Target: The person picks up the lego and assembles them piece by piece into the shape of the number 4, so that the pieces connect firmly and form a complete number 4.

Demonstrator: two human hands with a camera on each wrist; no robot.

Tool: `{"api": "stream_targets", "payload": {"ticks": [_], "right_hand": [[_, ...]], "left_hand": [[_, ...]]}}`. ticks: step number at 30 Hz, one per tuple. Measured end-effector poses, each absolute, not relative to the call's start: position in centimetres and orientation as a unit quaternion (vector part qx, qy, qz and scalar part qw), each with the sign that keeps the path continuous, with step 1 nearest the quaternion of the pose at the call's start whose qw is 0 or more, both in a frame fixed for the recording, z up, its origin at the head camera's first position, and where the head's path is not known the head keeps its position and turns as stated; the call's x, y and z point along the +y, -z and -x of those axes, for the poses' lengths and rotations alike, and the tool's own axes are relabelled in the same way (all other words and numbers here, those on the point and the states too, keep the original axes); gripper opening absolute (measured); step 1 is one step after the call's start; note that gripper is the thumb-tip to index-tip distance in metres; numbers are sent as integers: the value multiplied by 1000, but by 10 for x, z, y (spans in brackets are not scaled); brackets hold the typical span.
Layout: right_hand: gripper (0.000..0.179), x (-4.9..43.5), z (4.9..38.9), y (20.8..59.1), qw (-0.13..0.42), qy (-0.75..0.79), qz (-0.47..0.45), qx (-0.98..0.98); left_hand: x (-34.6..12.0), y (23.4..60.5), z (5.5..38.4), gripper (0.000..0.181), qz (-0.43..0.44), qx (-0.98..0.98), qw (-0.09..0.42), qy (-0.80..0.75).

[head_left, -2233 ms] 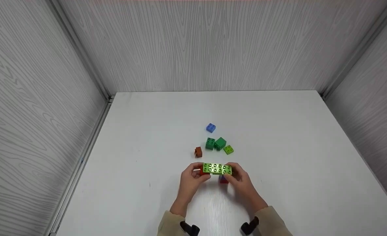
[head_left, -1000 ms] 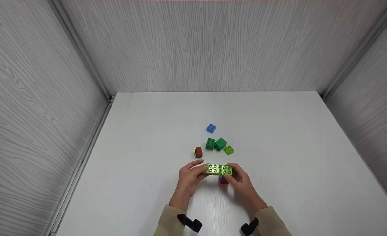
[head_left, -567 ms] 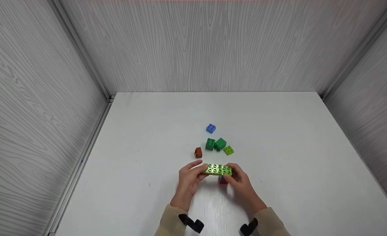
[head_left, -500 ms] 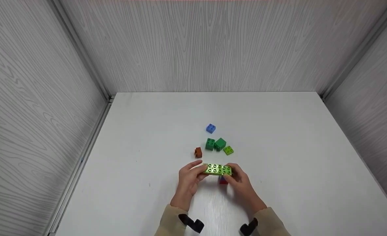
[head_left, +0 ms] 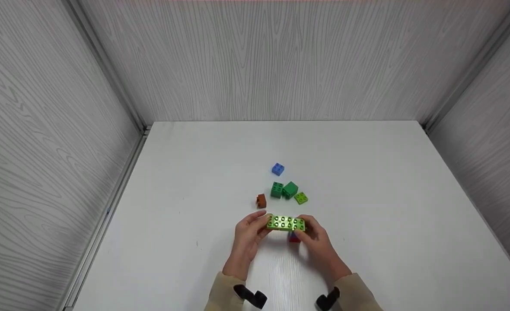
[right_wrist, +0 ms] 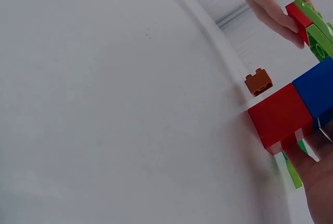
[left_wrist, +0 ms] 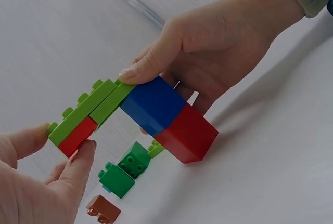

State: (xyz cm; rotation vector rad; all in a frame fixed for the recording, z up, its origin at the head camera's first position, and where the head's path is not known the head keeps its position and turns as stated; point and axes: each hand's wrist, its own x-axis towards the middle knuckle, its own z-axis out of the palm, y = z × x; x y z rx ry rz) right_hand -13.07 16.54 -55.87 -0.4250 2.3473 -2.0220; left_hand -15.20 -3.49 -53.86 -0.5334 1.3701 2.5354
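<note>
Both hands hold one joined piece of toy building bricks above the table. A long light green brick [head_left: 283, 223] runs along its top, partly over a second light green brick [left_wrist: 112, 105]. Under its left end sits a small red brick [left_wrist: 78, 136]. A blue brick [left_wrist: 154, 104] and a larger red brick [left_wrist: 188, 133] are stacked beneath the right end. My left hand [head_left: 247, 237] pinches the left end, thumb at the green brick and a finger against the small red one. My right hand [head_left: 320, 242] grips the right end, its thumb on the light green and fingers behind the stack.
Beyond the hands lie loose bricks: a brown one [head_left: 261, 201], two dark green ones [head_left: 277, 190] side by side, a small light green one [head_left: 301, 198] and a blue one [head_left: 278, 169] farthest off. Wood-grain panels [head_left: 246, 60] border the white table [head_left: 173, 181].
My left thumb moved from the near side onto the green top, then slid left toward the end, uncovering studs there. The right hand keeps its grip; the loose bricks stay put.
</note>
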Motion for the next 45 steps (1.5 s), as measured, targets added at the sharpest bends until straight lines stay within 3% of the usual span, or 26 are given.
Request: {"api": "stream_targets", "payload": {"ticks": [9, 20, 34, 45], "right_hand": [[30, 166, 131, 560, 4, 650, 144, 747], [30, 166, 131, 559, 5, 651, 150, 744], [30, 166, 133, 558, 9, 649, 147, 746], [30, 167, 134, 561, 5, 642, 152, 752]], "left_hand": [[-37, 540, 149, 40, 160, 487, 78, -855], [-34, 537, 148, 48, 164, 479, 104, -856], [-28, 538, 151, 43, 182, 477, 61, -858], [-33, 539, 149, 42, 138, 533, 93, -829]]}}
